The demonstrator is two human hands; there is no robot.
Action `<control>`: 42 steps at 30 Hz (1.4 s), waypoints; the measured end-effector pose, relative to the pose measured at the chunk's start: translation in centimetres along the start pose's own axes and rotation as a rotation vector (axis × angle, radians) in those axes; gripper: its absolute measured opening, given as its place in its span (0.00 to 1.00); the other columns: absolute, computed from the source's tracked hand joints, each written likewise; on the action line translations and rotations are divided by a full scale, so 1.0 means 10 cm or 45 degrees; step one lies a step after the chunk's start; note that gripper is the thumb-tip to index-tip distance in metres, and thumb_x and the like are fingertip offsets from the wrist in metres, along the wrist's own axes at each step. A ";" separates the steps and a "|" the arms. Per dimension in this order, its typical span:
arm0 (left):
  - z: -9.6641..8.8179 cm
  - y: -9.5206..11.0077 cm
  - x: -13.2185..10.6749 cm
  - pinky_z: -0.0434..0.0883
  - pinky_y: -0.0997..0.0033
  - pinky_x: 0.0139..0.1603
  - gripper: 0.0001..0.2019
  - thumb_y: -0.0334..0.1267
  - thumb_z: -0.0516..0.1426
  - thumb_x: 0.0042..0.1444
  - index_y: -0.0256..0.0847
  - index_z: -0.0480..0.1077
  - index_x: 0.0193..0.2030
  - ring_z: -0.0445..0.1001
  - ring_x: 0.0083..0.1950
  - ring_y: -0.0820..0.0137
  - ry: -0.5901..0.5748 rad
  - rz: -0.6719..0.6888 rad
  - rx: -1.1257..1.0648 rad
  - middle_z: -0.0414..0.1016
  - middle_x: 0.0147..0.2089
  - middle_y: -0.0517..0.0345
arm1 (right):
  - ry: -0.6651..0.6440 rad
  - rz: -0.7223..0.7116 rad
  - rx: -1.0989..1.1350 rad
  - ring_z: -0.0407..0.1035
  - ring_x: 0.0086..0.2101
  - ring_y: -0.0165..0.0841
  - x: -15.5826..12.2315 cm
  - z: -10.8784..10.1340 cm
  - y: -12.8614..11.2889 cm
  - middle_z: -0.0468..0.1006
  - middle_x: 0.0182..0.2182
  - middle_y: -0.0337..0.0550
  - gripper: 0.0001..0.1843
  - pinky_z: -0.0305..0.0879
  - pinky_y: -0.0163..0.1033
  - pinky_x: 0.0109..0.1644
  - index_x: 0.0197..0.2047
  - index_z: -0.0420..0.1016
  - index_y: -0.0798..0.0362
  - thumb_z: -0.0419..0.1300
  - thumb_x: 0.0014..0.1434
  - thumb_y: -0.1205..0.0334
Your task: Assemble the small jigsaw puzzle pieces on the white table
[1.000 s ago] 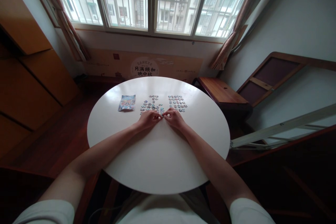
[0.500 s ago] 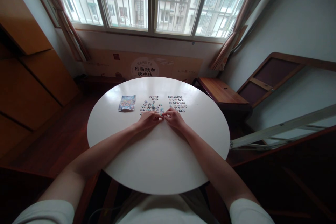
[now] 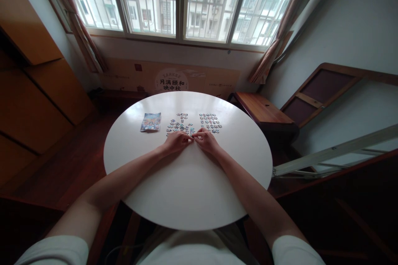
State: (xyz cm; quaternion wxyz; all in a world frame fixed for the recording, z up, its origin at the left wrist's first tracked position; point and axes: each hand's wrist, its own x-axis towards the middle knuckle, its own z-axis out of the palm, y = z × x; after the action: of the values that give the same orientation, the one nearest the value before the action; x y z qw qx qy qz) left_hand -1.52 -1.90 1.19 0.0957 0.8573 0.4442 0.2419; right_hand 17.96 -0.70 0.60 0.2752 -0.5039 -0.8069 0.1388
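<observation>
My left hand [image 3: 176,142] and my right hand [image 3: 206,139] meet near the middle of the white round table [image 3: 186,186]. Their fingers are closed, and the fingertips press from both sides on small joined jigsaw puzzle pieces [image 3: 192,131], partly hidden by the fingers. Loose puzzle pieces [image 3: 177,125] lie scattered just beyond my left hand, some covered by it. To the right, beyond my right hand, more puzzle pieces [image 3: 209,118] are laid out in rows. A colourful printed picture sheet [image 3: 151,122] lies flat at the left.
A wooden bench [image 3: 264,107] stands behind the table on the right, near a leaning wooden frame [image 3: 323,85]. Wooden cabinets [image 3: 46,103] line the left side. A printed cardboard panel [image 3: 199,76] is under the barred window [image 3: 180,0].
</observation>
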 end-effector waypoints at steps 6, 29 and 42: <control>-0.01 0.03 -0.01 0.58 0.77 0.31 0.11 0.39 0.56 0.59 0.47 0.80 0.41 0.70 0.30 0.74 0.028 0.009 -0.011 0.76 0.30 0.59 | 0.055 -0.010 -0.005 0.69 0.30 0.29 0.00 0.04 0.02 0.75 0.41 0.43 0.14 0.65 0.36 0.42 0.46 0.81 0.48 0.58 0.59 0.66; -0.01 0.03 0.00 0.59 0.76 0.31 0.11 0.38 0.56 0.59 0.47 0.81 0.42 0.70 0.30 0.73 0.021 -0.010 -0.024 0.77 0.31 0.59 | 0.034 0.006 0.003 0.69 0.32 0.30 0.00 0.05 0.04 0.74 0.41 0.43 0.15 0.65 0.36 0.42 0.46 0.81 0.47 0.57 0.59 0.65; 0.00 -0.01 -0.01 0.57 0.77 0.30 0.11 0.39 0.56 0.58 0.48 0.80 0.42 0.69 0.29 0.74 0.002 0.045 -0.007 0.75 0.29 0.60 | 0.007 0.004 -0.014 0.69 0.33 0.30 0.01 0.04 0.05 0.74 0.39 0.42 0.15 0.63 0.35 0.42 0.46 0.82 0.45 0.58 0.59 0.67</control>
State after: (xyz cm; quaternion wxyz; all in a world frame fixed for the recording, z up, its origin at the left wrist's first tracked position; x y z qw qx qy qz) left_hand -1.65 -1.90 1.13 0.0934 0.8645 0.4284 0.2457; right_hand 18.06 -0.41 0.09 0.2743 -0.5071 -0.8061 0.1335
